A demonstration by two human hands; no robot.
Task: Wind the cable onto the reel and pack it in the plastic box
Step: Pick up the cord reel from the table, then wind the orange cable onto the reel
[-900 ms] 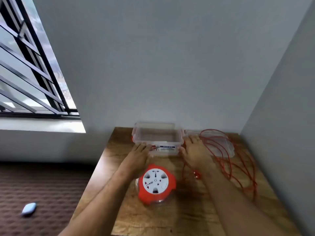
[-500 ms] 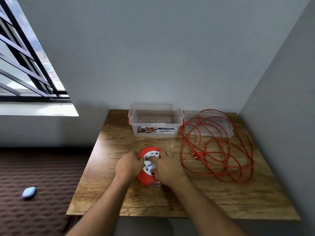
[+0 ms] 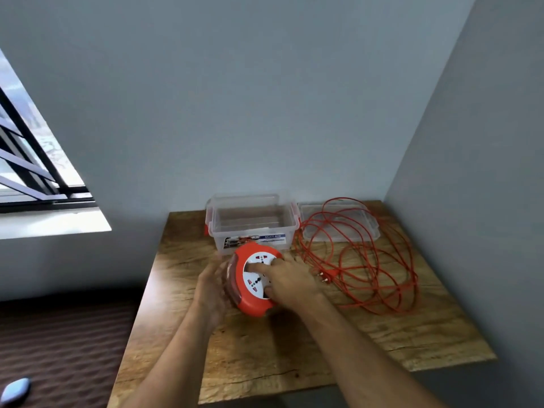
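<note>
An orange reel (image 3: 250, 301) with a white socket face is tilted up off the wooden table (image 3: 265, 363), held between both hands. My left hand (image 3: 210, 293) cups its left rim. My right hand (image 3: 290, 282) lies across the socket face and grips the right side. The orange cable (image 3: 368, 254) lies in loose loops on the table to the right, its plug (image 3: 326, 275) close to my right hand. A clear plastic box (image 3: 253, 223) with red clips stands open just behind the reel.
The box's clear lid (image 3: 312, 213) lies under the cable loops at the back right. Walls close off the table at the back and right. A window with bars (image 3: 35, 166) is at the left. A pale blue object (image 3: 16, 390) lies on the brown floor.
Both hands left the box and closed on the reel, then lifted and tilted it toward the box. The view has shifted downward and back.
</note>
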